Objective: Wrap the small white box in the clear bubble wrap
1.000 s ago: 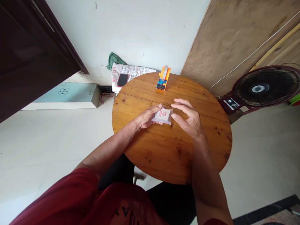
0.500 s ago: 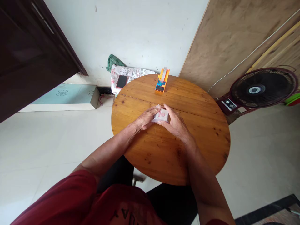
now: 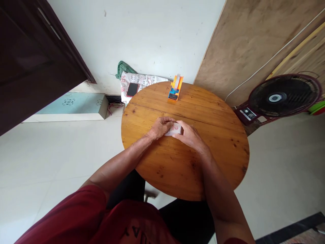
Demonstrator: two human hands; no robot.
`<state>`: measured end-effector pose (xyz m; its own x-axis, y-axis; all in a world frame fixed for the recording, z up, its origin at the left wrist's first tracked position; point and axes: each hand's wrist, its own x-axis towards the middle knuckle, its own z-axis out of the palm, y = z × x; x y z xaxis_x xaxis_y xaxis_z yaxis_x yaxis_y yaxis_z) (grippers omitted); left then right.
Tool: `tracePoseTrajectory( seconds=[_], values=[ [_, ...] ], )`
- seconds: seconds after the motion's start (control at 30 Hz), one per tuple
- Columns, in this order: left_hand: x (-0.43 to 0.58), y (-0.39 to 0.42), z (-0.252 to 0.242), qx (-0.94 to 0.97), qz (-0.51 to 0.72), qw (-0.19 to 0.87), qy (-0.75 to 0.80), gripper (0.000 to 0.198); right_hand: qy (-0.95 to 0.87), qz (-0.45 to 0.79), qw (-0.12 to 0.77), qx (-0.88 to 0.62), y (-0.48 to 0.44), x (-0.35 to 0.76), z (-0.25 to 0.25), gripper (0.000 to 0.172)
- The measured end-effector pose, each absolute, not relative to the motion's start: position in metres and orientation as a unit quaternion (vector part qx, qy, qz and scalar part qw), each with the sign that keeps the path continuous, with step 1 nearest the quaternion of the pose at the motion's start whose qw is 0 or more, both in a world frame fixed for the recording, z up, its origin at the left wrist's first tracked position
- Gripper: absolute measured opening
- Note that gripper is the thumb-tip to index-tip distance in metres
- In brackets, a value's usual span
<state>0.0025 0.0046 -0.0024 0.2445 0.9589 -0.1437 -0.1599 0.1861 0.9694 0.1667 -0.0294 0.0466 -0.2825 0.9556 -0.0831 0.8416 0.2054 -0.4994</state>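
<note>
A small whitish wrapped block (image 3: 176, 128) with red print lies between my hands, over the middle of the round wooden table (image 3: 218, 152). My left hand (image 3: 162, 127) grips its left end, with the thumb across the top. From the right, my right hand (image 3: 190, 135) holds the block between thumb and fingers. My left hand covers part of the block. Behind it, near the table's back edge, stands an orange and blue tape dispenser (image 3: 175, 88).
A dark phone (image 3: 132, 89) rests on printed white sacking (image 3: 144, 79) at the table's back left. A green bag (image 3: 125, 68) lies behind. To the right is a fan (image 3: 284, 96); a dark door (image 3: 38, 51) is at the upper left.
My left hand has shifted its grip, its fingers now curled over the block's left end. The block sits slightly lower in view, still between both hands.
</note>
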Motion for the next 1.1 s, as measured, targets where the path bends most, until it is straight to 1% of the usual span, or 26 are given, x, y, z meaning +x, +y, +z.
tracePoseTrajectory(
  seconds=[0.1,0.13,0.27,0.33,0.57,0.63,0.7,0.77,0.87,0.93,1.0,1.03,1.1],
  values=[
    [0.004,0.005,-0.003,0.462,0.431,0.641,0.436,0.015,-0.763,0.245,0.098,-0.589,-0.030,0.166,0.049,0.052],
    [0.004,0.005,-0.004,0.449,0.439,0.649,0.430,0.018,-0.763,0.248,0.095,-0.589,-0.031,0.167,0.050,0.055],
    [0.004,0.007,-0.005,0.406,0.471,0.668,0.407,0.027,-0.756,0.258,0.094,-0.594,-0.033,0.174,0.053,0.079],
    [0.003,0.008,-0.006,0.398,0.485,0.667,0.401,0.028,-0.747,0.267,0.098,-0.601,-0.034,0.178,0.055,0.085],
    [0.000,0.012,-0.009,0.397,0.498,0.653,0.410,0.028,-0.748,0.271,0.096,-0.598,-0.032,0.183,0.054,0.087],
    [0.001,0.012,-0.009,0.400,0.488,0.657,0.413,0.031,-0.757,0.265,0.089,-0.591,-0.031,0.182,0.053,0.085],
    [0.002,0.012,-0.010,0.404,0.476,0.663,0.414,0.032,-0.765,0.251,0.083,-0.587,-0.031,0.181,0.053,0.077],
    [0.003,0.011,-0.009,0.412,0.467,0.664,0.415,0.031,-0.771,0.239,0.074,-0.586,-0.031,0.179,0.056,0.060],
    [0.004,0.008,-0.007,0.431,0.449,0.661,0.419,0.028,-0.772,0.230,0.051,-0.590,-0.034,0.176,0.064,0.030],
    [0.004,0.007,-0.006,0.440,0.436,0.662,0.421,0.028,-0.769,0.228,0.039,-0.596,-0.036,0.175,0.069,0.021],
    [0.005,0.006,-0.005,0.442,0.430,0.665,0.422,0.029,-0.770,0.231,0.033,-0.594,-0.038,0.176,0.071,0.022],
    [0.005,0.006,-0.005,0.442,0.429,0.665,0.422,0.029,-0.774,0.232,0.032,-0.589,-0.038,0.177,0.070,0.027],
    [0.005,0.006,-0.005,0.444,0.435,0.656,0.428,0.029,-0.782,0.229,0.038,-0.578,-0.037,0.182,0.067,0.048]
  ],
)
